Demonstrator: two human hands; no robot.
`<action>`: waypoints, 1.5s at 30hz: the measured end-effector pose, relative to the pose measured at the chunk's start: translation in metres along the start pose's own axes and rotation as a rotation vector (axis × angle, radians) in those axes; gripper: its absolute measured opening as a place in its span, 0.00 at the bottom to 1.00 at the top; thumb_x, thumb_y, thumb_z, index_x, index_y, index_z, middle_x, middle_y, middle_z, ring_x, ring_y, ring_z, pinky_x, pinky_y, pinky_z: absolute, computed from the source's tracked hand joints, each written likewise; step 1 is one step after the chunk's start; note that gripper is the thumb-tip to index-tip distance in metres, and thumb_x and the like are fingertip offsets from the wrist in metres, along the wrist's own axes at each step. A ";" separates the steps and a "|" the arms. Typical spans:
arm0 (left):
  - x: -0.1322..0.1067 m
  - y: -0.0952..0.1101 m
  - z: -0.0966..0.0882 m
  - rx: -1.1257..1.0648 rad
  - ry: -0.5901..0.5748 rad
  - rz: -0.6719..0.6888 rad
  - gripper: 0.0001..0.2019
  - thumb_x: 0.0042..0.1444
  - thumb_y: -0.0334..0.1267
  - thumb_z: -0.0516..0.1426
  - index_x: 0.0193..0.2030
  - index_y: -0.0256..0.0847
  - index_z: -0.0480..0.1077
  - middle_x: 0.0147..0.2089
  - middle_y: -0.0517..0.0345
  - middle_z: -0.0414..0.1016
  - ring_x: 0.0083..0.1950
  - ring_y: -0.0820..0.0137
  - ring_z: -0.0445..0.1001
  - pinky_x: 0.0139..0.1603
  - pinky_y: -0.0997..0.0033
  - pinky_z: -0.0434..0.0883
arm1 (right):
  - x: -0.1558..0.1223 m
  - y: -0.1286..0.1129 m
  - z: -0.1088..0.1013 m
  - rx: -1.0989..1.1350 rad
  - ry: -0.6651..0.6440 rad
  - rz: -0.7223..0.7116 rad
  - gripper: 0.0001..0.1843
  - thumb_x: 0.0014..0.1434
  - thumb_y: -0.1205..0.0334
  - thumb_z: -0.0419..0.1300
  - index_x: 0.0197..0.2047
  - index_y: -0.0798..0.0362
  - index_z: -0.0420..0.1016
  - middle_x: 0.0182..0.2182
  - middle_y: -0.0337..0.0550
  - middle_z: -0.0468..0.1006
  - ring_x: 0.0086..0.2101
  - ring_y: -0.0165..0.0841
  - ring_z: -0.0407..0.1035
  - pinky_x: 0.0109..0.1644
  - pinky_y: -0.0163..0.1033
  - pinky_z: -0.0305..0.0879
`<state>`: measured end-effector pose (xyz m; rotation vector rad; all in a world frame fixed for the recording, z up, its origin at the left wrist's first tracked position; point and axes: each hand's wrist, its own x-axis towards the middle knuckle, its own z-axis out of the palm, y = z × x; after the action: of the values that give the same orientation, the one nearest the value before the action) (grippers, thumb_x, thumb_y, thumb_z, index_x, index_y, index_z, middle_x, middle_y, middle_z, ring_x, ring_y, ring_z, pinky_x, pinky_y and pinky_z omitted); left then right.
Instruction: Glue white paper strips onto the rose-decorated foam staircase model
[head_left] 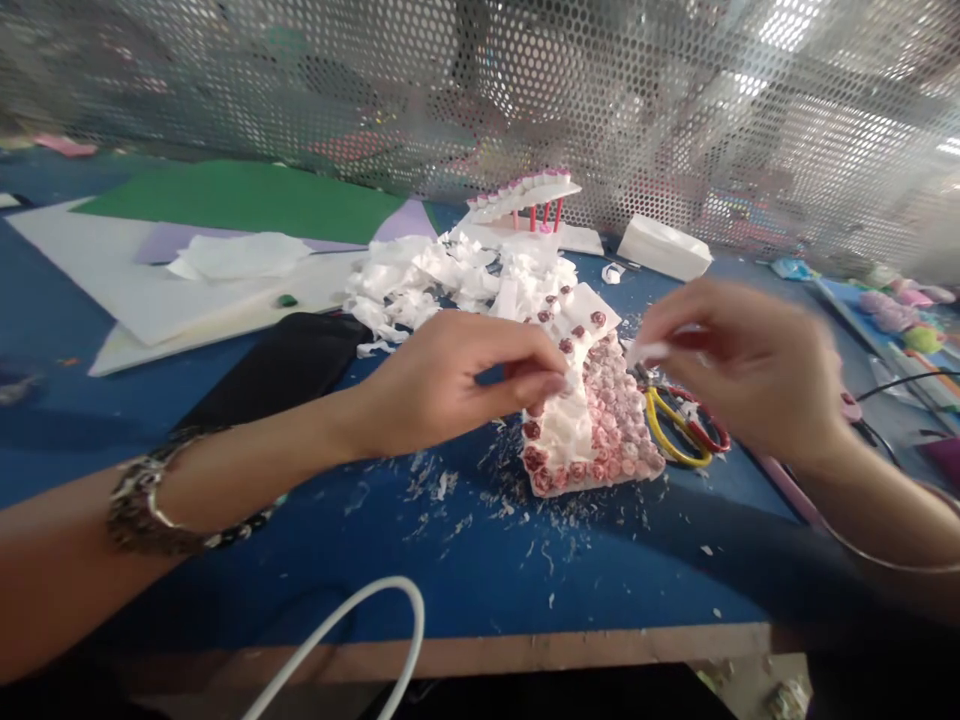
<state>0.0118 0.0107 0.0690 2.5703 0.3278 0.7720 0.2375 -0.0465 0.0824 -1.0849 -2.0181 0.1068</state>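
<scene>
My left hand point(465, 375) hovers over the left side of a small board point(570, 430) covered partly with pink and dark red paper roses point(619, 410). Its thumb and forefinger are pinched together, and whatever lies between them is hidden. To the right, my right hand point(750, 355) is raised and smeared by motion, its fingers closed on a small white scrap of tissue paper point(649, 352). A white strip is bare of roses on the board. Scissors point(679, 430) with yellow and red handles lie beside the board, below my right hand.
Crumpled white tissue strips point(420, 275) lie behind the board. A small model point(525, 195) on red posts stands further back by the perforated metal screen point(375, 90). A black pouch point(281, 365), foam sheets point(172, 290) and a white cable point(352, 620) are on the left.
</scene>
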 end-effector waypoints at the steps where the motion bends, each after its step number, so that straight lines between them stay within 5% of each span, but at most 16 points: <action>1: 0.001 -0.002 -0.001 0.018 0.017 -0.024 0.09 0.59 0.36 0.51 0.31 0.38 0.69 0.24 0.65 0.72 0.25 0.81 0.68 0.30 0.84 0.61 | -0.004 0.001 0.005 -0.070 -0.094 -0.059 0.05 0.53 0.72 0.57 0.34 0.54 0.70 0.31 0.38 0.73 0.32 0.23 0.67 0.35 0.31 0.66; 7: -0.002 -0.015 0.007 0.075 -0.039 -0.064 0.08 0.58 0.36 0.53 0.33 0.37 0.71 0.27 0.63 0.75 0.28 0.81 0.69 0.32 0.85 0.61 | -0.024 0.016 0.041 -0.343 -0.355 -0.269 0.07 0.58 0.73 0.50 0.33 0.58 0.68 0.28 0.42 0.71 0.29 0.24 0.63 0.30 0.31 0.62; 12: -0.003 -0.023 0.007 0.084 -0.012 -0.142 0.10 0.58 0.37 0.52 0.32 0.37 0.72 0.27 0.63 0.74 0.26 0.81 0.68 0.30 0.84 0.61 | -0.024 0.015 0.047 -0.590 -0.372 -0.433 0.14 0.60 0.74 0.45 0.30 0.59 0.70 0.30 0.47 0.72 0.32 0.29 0.64 0.30 0.34 0.61; 26: -0.003 -0.025 0.006 0.115 -0.053 -0.153 0.12 0.59 0.40 0.51 0.33 0.37 0.73 0.28 0.62 0.74 0.27 0.80 0.67 0.30 0.83 0.60 | -0.023 0.019 0.043 -0.303 -0.269 -0.248 0.11 0.60 0.67 0.50 0.41 0.58 0.73 0.34 0.46 0.74 0.36 0.29 0.66 0.38 0.36 0.66; 37: -0.004 -0.025 0.005 0.125 -0.053 -0.192 0.14 0.59 0.43 0.50 0.35 0.38 0.73 0.27 0.60 0.74 0.26 0.79 0.67 0.30 0.80 0.61 | -0.028 0.020 0.041 -0.467 -0.393 -0.326 0.14 0.58 0.71 0.49 0.41 0.56 0.73 0.39 0.49 0.73 0.37 0.32 0.62 0.36 0.38 0.64; 45: -0.004 -0.026 0.005 0.104 -0.065 -0.173 0.14 0.59 0.43 0.50 0.35 0.38 0.73 0.30 0.60 0.75 0.30 0.78 0.70 0.33 0.81 0.61 | -0.022 0.014 0.037 -0.462 -0.306 -0.382 0.11 0.58 0.69 0.51 0.38 0.56 0.74 0.35 0.49 0.72 0.35 0.31 0.62 0.36 0.38 0.63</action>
<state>0.0091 0.0307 0.0509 2.6133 0.5757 0.6229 0.2275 -0.0437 0.0383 -0.9717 -2.5711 -0.4356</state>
